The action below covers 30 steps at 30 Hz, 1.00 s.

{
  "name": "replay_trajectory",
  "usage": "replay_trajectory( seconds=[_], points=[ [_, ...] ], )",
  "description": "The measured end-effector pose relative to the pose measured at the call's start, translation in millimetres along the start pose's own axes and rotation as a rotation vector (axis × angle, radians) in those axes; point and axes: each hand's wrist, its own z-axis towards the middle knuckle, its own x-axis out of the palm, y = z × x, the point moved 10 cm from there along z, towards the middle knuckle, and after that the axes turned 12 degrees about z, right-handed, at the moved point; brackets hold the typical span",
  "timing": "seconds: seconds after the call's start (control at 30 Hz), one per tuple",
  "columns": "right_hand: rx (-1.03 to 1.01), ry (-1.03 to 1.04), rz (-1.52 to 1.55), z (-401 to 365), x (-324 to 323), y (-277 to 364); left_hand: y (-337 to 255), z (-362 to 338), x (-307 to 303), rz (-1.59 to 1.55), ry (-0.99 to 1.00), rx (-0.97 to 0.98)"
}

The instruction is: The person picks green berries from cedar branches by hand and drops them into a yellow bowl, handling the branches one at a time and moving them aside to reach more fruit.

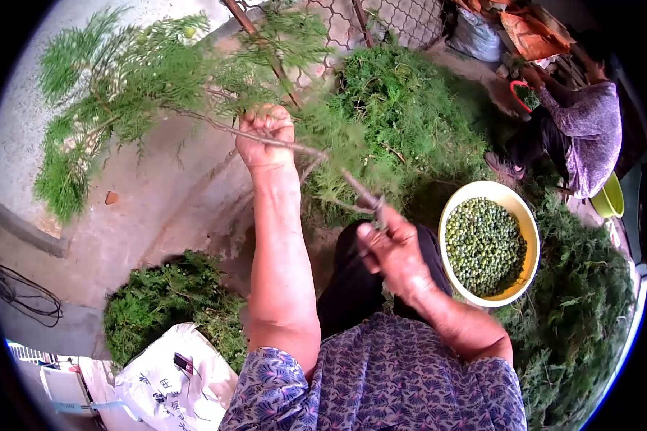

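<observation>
"What's on the floor [144,215]?"
"Cut greenery [402,108] in heaps, and a yellow tub [530,251] of green berries [485,244] on the right."
"And the branch [305,149]?"
"Between both hands, slanting from leafy tips at upper left to a bare thick end at lower right."
"How's each grip?"
"The left hand [267,136] is closed round the stem. The right hand [399,251], nearer the thick end, is curled round what looks like a small metal tool [379,204], blurred."
</observation>
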Motion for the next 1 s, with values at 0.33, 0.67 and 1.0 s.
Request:
replay_trajectory(
  seconds=[0.33,0.67,1.0],
  points=[
    [0.057,0.084,-0.848,-88,-106,53,149,-281,57,1.560,0.666,-0.775],
    [0.286,0.007,-0.947,-196,-194,-6,210,-298,15,1.747,0.803,-0.421],
    [-0.265,-0.401,-1.151,-80,-165,70,214,-295,38,2.011,0.859,-0.267]
  ],
)
